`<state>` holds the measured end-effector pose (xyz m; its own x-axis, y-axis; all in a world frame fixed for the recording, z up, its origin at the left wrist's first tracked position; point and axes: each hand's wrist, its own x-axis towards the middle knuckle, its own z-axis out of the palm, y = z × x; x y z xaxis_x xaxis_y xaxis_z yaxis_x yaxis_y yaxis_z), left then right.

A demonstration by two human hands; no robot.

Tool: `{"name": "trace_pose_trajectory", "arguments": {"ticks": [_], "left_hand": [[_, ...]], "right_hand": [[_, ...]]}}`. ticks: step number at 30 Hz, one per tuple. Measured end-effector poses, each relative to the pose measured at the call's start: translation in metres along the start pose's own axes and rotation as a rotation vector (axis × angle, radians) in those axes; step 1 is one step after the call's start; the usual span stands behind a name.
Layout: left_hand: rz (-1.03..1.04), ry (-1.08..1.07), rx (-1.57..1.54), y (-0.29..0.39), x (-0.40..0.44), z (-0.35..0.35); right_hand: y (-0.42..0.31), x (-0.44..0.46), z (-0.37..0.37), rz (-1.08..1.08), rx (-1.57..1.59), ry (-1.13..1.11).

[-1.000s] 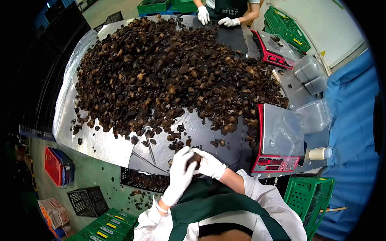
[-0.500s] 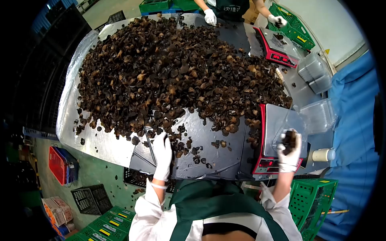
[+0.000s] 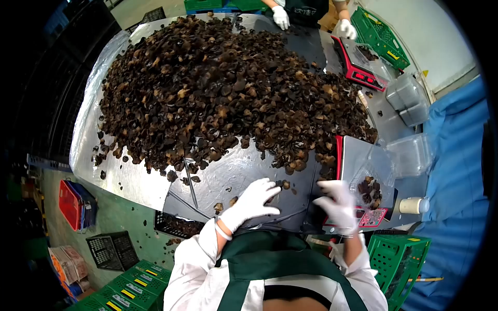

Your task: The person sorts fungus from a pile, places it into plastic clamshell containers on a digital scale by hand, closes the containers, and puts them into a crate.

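Observation:
A big heap of dark wood ear mushrooms (image 3: pixel 223 93) covers much of the metal table. My left hand (image 3: pixel 254 201), in a white glove, is stretched out with fingers spread above the table's near part. A few loose mushroom pieces (image 3: pixel 283 184) lie close to its fingertips. Left of the red scale's display, my right hand (image 3: pixel 337 207), also gloved, is slightly blurred, its fingers apart and nothing visible in it. On the red scale (image 3: pixel 358 150) sits a clear plastic tray (image 3: pixel 358 181) with some mushrooms (image 3: pixel 369 192) inside.
Across the table a co-worker's gloved hands (image 3: pixel 280 17) are near a second red scale (image 3: pixel 363 75). Stacked clear trays (image 3: pixel 407 98) and a white cup-like container (image 3: pixel 414 205) stand to the right. Below the near edge is a black basket (image 3: pixel 176 225); green crates (image 3: pixel 399 264) stand beside me.
My right hand has released the mushrooms into the tray and moved left. My left hand has moved right and its fingers have spread. Fewer loose pieces lie on the near table surface.

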<state>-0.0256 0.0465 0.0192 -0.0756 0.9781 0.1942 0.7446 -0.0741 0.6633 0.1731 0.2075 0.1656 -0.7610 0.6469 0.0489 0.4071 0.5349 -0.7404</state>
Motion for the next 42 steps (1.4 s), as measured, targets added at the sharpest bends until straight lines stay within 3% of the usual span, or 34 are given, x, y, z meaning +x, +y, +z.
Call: {"name": "trace_pose_trajectory", "arguments": {"ticks": [1, 2, 5, 9, 13, 14, 15, 16, 17, 20, 21, 22, 26, 29, 31, 33, 35, 37, 42], "left_hand": [[-0.011, -0.050, 0.106, 0.012, -0.005, -0.001], [-0.041, -0.101, 0.219, 0.022, -0.013, 0.000], [-0.115, 0.026, 0.310, 0.017, -0.033, 0.020], [-0.271, 0.233, 0.405, 0.002, -0.074, 0.019], [-0.470, 0.348, 0.425, -0.003, -0.126, -0.011], [-0.505, 0.364, 0.249, -0.004, -0.144, -0.029], [-0.472, 0.532, 0.233, -0.001, -0.159, -0.043], [-0.511, 0.538, 0.271, -0.003, -0.175, -0.048], [-0.576, 0.587, 0.255, 0.000, -0.187, -0.055], [-0.640, 0.675, 0.376, -0.008, -0.235, -0.058], [-0.695, 0.712, 0.423, -0.009, -0.251, -0.056], [-0.755, 0.689, 0.497, -0.007, -0.268, -0.059], [-1.064, 0.641, 0.630, -0.018, -0.324, -0.055], [-1.125, 0.735, 0.663, -0.035, -0.304, -0.070], [-0.858, 0.863, 0.567, -0.047, -0.249, -0.091], [-0.731, 0.813, 0.488, -0.054, -0.182, -0.104], [-0.557, 0.810, 0.513, -0.065, -0.108, -0.110], [-0.438, 0.706, 0.534, -0.067, -0.044, -0.124], [-0.387, 0.592, 0.490, -0.104, 0.067, -0.136]], "right_hand": [[0.012, 0.005, 0.027, -0.154, -0.187, -0.175], [0.021, 0.011, 0.052, -0.161, -0.351, -0.280], [0.047, 0.022, 0.121, -0.298, -0.477, -0.287], [0.040, 0.030, 0.179, -0.451, -0.328, -0.505], [-0.024, 0.029, 0.234, -0.496, -0.247, -0.694], [-0.025, 0.027, 0.259, -0.570, -0.179, -0.766], [-0.027, 0.026, 0.279, -0.633, -0.124, -0.814], [-0.051, 0.019, 0.289, -0.599, -0.049, -0.812], [-0.049, 0.012, 0.316, -0.740, 0.095, -0.750], [-0.083, -0.009, 0.357, -0.698, -0.043, -0.833], [-0.096, -0.010, 0.358, -0.686, 0.132, -0.895], [-0.112, -0.005, 0.352, -0.658, 0.163, -1.135], [-0.094, 0.011, 0.298, -0.735, 0.152, -1.075], [-0.072, 0.073, 0.214, -0.604, 0.149, -0.723], [-0.036, 0.118, 0.172, -0.413, 0.076, -0.409], [-0.006, 0.150, 0.133, -0.215, 0.283, -0.175], [0.025, 0.179, 0.105, -0.152, 0.326, -0.004], [0.044, 0.203, 0.086, -0.175, 0.104, 0.121], [0.045, 0.258, 0.079, -0.116, 0.060, 0.149]]}}
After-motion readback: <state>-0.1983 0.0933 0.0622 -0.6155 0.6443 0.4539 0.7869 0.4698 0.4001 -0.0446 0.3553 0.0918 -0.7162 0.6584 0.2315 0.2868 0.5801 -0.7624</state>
